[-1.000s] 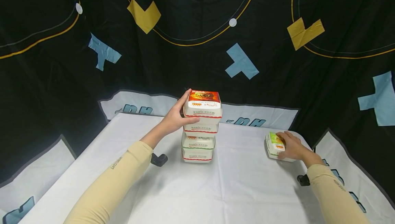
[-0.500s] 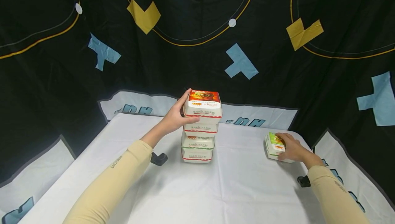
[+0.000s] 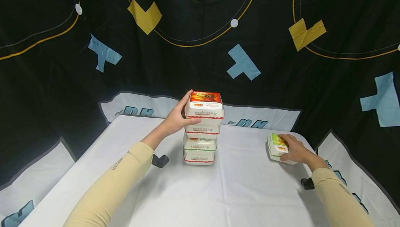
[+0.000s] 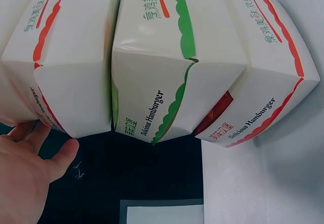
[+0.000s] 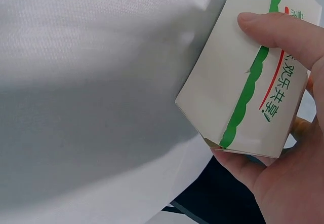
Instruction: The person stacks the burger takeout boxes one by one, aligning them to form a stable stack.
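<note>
A stack of several white cardboard hamburger boxes stands near the middle of the table. The top box (image 3: 204,107) has a red lid with a burger picture; below it are a red-edged box (image 3: 203,129), a green-edged box (image 3: 200,144) and a red-edged bottom box (image 4: 273,82). My left hand (image 3: 175,118) grips the top box from the left side, thumb across its front and lower edge; its other fingers are mostly hidden behind. Far to the right, my right hand (image 3: 297,149) holds a green-lidded hamburger box (image 5: 243,82), thumb on its near side, at the tabletop.
A white cloth (image 3: 250,192) covers the table, which ends at a black curtain (image 3: 193,67) with taped shapes. Black wrist-camera mounts (image 3: 160,161) show beside both forearms. White printed banners (image 3: 262,117) hang past the table's edges.
Both hands keep their holds and the boxes stay in place. The whole view has shifted very slightly to the left.
</note>
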The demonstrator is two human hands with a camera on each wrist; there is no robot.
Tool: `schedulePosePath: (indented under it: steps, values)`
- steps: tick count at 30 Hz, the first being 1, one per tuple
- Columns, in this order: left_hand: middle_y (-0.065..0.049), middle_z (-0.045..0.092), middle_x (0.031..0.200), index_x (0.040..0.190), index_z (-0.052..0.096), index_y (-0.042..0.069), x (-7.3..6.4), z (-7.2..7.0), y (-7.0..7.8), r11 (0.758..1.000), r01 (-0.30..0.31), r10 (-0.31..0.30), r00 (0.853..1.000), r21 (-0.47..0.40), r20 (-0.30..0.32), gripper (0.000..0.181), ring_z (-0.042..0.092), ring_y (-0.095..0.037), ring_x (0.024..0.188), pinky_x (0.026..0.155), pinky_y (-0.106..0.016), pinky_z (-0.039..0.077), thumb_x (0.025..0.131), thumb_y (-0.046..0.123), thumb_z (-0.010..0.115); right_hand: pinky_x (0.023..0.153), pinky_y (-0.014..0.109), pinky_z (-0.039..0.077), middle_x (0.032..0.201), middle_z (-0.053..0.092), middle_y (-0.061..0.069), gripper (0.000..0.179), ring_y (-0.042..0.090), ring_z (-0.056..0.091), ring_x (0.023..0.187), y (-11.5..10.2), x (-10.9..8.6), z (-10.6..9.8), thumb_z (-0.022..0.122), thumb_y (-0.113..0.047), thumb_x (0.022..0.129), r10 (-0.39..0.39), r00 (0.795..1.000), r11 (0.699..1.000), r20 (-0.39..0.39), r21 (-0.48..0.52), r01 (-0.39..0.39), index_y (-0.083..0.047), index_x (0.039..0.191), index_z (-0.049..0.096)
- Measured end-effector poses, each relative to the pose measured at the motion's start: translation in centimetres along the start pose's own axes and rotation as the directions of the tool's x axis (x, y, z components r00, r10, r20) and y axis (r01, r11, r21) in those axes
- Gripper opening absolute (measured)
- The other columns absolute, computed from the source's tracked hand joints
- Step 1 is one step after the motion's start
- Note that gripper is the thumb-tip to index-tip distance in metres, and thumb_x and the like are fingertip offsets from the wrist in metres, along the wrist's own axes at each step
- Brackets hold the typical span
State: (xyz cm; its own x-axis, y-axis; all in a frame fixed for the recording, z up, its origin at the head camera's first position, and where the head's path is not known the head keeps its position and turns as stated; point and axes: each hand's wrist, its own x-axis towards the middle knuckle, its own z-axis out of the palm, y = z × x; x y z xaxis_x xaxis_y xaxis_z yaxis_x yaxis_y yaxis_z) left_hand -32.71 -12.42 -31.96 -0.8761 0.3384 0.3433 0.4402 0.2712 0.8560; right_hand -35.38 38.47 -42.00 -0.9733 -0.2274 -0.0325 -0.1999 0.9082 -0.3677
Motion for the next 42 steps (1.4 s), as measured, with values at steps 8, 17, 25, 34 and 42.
schedulePosePath:
  steps: [8,17,25,34,42]
  values:
    - [-0.008,0.022,0.166,0.163,0.007,0.025,-0.9,-0.1,1.5,1.000,-0.008,0.008,1.000,-0.009,0.012,0.104,0.032,-0.030,0.145,0.112,-0.059,0.038,0.087,0.019,0.078,0.104,0.078,0.029,0.158,0.021,0.029,0.100,0.052,0.030,0.131,-1.0,-0.2,-0.4,0.086,-0.026,0.076,0.003,1.000,1.000,0.000,-0.001,-0.003,-0.010,0.156,0.027]
    - [-0.008,0.023,0.166,0.163,0.007,0.023,-0.4,-0.1,0.8,1.000,-0.002,0.002,1.000,-0.007,0.013,0.104,0.033,-0.030,0.145,0.112,-0.059,0.039,0.087,0.018,0.078,0.104,0.076,0.031,0.155,0.030,0.028,0.097,0.048,0.037,0.129,-2.1,-0.2,-1.4,0.086,-0.027,0.076,-0.069,0.997,0.998,-0.033,-0.015,0.069,-0.007,0.154,0.031]
    - [0.000,0.017,0.168,0.162,0.006,0.037,0.8,-0.1,-1.7,1.000,-0.020,0.020,1.000,0.006,-0.008,0.107,0.028,-0.026,0.148,0.113,-0.060,0.036,0.086,0.021,0.080,0.101,0.072,0.037,0.153,0.034,0.026,0.095,0.044,0.042,0.125,-3.7,-0.3,-2.7,0.085,-0.029,0.076,-0.137,0.989,0.990,-0.050,-0.041,0.135,-0.008,0.153,0.034]
    - [0.004,0.021,0.166,0.159,0.009,0.046,0.7,0.0,-1.9,0.999,-0.047,0.047,0.999,0.011,-0.015,0.104,0.033,-0.024,0.145,0.111,-0.058,0.040,0.086,0.028,0.080,0.101,0.071,0.036,0.157,0.030,0.023,0.096,0.042,0.038,0.126,-4.9,-0.8,-3.9,0.085,-0.030,0.077,-0.137,0.989,0.990,-0.048,-0.048,0.134,-0.013,0.155,0.031]
    - [0.004,0.017,0.168,0.160,0.007,0.044,0.8,0.1,-1.8,0.999,-0.032,0.032,0.999,0.004,-0.010,0.105,0.028,-0.024,0.148,0.113,-0.060,0.037,0.087,0.026,0.079,0.102,0.069,0.038,0.156,0.031,0.019,0.098,0.038,0.038,0.126,-6.2,-1.1,-4.5,0.086,-0.030,0.076,-0.170,0.983,0.985,-0.070,-0.021,0.169,-0.015,0.155,0.031]
